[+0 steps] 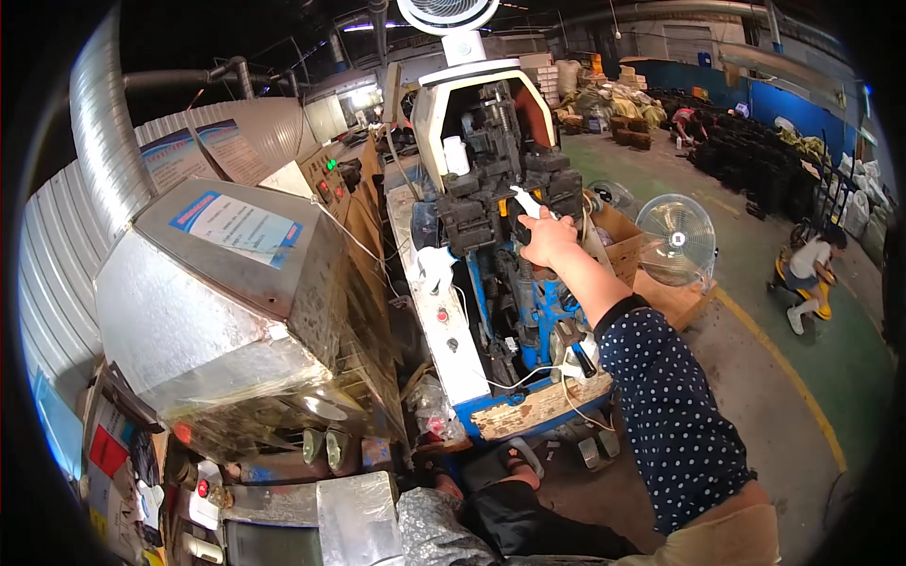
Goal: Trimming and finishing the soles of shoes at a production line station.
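Observation:
My right hand (549, 238) reaches forward from the lower right over the middle of a large black-and-blue machine (525, 292). Its fingers are closed round the near end of a slender white piece (526, 200), whose exact kind I cannot make out. The piece points up and left between the machine's dark metal blocks (464, 226). Left of the hand, another crumpled white item (435, 268) lies on the machine's pale side panel (455, 354). My left hand does not show.
A small white fan (462, 47) stands atop the machine; a larger round fan (676, 240) is at right beside a cardboard box (615, 236). A metal-hooded machine (226, 274) fills the left. Foot pedals (595, 450) sit below. Farther right, a child rides a yellow toy (823, 300).

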Motion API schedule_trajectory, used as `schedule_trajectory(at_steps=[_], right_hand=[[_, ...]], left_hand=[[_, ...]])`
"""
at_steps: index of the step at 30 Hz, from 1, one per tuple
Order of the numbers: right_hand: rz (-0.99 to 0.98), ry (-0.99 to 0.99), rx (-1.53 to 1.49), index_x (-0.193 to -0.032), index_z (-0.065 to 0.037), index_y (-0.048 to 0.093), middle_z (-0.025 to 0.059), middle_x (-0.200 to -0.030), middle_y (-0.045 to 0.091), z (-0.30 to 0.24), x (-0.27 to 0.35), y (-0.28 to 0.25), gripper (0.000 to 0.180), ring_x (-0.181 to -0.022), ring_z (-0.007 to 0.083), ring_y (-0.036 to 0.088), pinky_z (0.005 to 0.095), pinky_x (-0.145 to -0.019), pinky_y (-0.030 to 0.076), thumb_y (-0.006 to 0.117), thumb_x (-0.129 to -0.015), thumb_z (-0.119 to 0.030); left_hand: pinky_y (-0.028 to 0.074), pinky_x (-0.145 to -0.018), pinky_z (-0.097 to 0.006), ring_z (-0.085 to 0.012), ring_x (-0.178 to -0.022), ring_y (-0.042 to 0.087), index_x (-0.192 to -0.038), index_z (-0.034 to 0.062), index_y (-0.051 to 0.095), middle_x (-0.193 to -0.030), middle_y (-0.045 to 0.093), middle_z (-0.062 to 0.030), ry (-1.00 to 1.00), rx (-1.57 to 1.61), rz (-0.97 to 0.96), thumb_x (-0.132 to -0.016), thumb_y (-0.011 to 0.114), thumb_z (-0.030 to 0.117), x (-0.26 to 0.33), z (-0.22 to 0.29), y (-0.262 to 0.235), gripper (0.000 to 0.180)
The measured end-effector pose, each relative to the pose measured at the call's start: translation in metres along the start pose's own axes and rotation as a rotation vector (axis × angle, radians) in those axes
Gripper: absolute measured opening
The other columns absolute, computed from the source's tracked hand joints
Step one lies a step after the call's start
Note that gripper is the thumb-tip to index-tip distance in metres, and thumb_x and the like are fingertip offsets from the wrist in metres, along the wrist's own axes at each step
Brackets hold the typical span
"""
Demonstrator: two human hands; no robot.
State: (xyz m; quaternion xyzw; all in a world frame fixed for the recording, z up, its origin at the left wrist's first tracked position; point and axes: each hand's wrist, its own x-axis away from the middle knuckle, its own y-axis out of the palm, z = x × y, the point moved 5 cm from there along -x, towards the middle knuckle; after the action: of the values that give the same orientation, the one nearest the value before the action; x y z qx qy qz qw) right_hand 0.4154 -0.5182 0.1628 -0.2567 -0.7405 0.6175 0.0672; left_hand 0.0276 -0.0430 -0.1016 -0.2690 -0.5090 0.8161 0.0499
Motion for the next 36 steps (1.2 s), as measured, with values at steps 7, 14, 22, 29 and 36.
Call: schedule_trajectory(at_steps=[7,14,22,29,36], right_hand=[[-0.034,0.005,-0.026,-0.145,-0.036,0.046,0.0064,-0.158,0.032,-0.004,0.004,-0.007,0.074,-0.129,0.0438,0.044,0.0469,-0.107,0.042,0.074,-0.076,-0.035],[-0.076,-0.002,-0.09,-0.144,-0.037,0.048,0.0053,-0.157,0.035,0.003,-0.011,-0.03,0.074,-0.132,0.0416,0.042,0.0477,-0.111,0.037,0.072,-0.074,-0.034],[0.1,0.047,-0.089,-0.145,-0.038,0.045,0.0273,-0.159,0.015,0.003,-0.011,-0.028,0.07,-0.13,0.0445,0.046,0.0445,-0.105,0.043,0.067,-0.079,-0.046],[0.019,0.005,-0.031,-0.149,-0.036,0.04,0.0264,-0.143,0.042,0.006,-0.006,-0.027,0.068,-0.125,0.0431,0.05,0.0448,-0.105,0.043,0.06,-0.084,-0.049],[0.045,0.026,-0.049,-0.146,-0.037,0.044,0.0208,-0.142,0.043,0.006,-0.004,-0.03,0.065,-0.126,0.0381,0.049,0.0442,-0.104,0.043,0.064,-0.085,-0.048]], left_hand=[[0.049,-0.071,-0.047,-0.04,-0.079,0.059,-0.092,0.0031,0.067,-0.092,0.064,-0.0187,-0.006,-0.009,0.008,-0.081,0.064,0.01,-0.001,0.001,-0.004,0.014],[0.049,-0.067,-0.047,-0.0397,-0.075,0.06,-0.091,0.002,0.067,-0.089,0.064,-0.0195,0.005,-0.001,-0.004,-0.079,0.064,0.009,0.002,-0.003,0.003,0.014],[0.048,-0.071,-0.047,-0.0391,-0.079,0.06,-0.093,0.0028,0.067,-0.09,0.064,-0.0186,-0.019,0.008,-0.031,-0.082,0.063,0.011,-0.003,-0.001,0.0,0.014],[0.049,-0.072,-0.047,-0.0387,-0.081,0.06,-0.094,0.0033,0.067,-0.092,0.064,-0.018,-0.002,0.015,0.02,-0.082,0.062,0.012,0.0,0.002,-0.004,0.015],[0.05,-0.073,-0.046,-0.0382,-0.081,0.061,-0.092,0.0037,0.068,-0.092,0.065,-0.0178,-0.026,0.042,0.014,-0.081,0.063,0.013,0.005,-0.003,-0.004,0.015]])
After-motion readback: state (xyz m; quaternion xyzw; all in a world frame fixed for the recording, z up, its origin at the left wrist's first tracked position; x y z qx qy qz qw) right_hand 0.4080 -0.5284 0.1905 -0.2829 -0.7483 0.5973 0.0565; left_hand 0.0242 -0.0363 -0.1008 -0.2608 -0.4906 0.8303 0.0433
